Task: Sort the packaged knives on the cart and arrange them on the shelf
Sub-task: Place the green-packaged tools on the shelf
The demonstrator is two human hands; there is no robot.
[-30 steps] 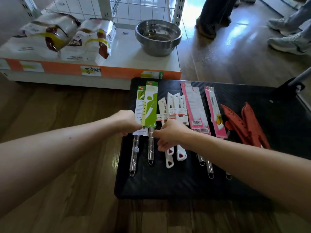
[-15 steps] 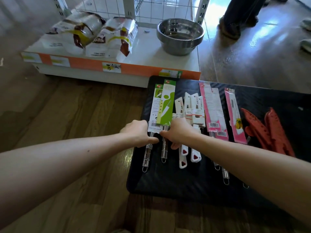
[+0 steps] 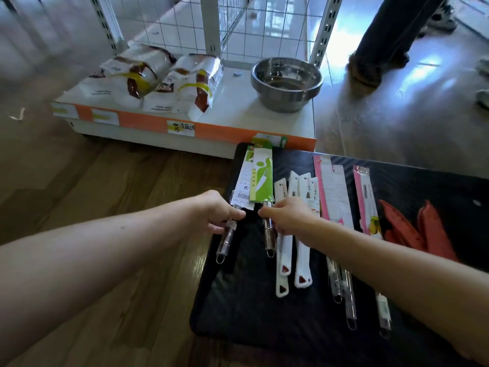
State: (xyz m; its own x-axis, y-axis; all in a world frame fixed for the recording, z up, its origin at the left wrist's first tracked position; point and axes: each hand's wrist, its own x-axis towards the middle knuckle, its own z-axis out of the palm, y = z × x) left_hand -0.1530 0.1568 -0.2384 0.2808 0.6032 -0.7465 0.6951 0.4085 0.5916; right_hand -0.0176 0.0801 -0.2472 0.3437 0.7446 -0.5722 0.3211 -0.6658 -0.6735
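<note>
Grasping the green knives [image 3: 261, 181]
Our left hand [image 3: 217, 213] grips one steel handle, our right hand [image 3: 288, 217] pinches the other — likely keeping carded blades away, toward twelve o'clock.

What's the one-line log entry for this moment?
phase: pickup | left hand: grips left knife | right hand: grips green knife | shelf: no knives yet

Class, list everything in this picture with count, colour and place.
green-sleeved knives: two, green and white, cart's left end
white-handled knives: several, white, beside them
pink-carded knives: about three, pink, further right
red knives: two, red, cart's right end
cart: one, black, foreground
bags: two, white and brown, shelf
bowl: one, steel, shelf
shelf: one, white, orange edge, behind cart
left hand: grips one green-sleeved knife's handle
right hand: pinches the other's handle
</note>
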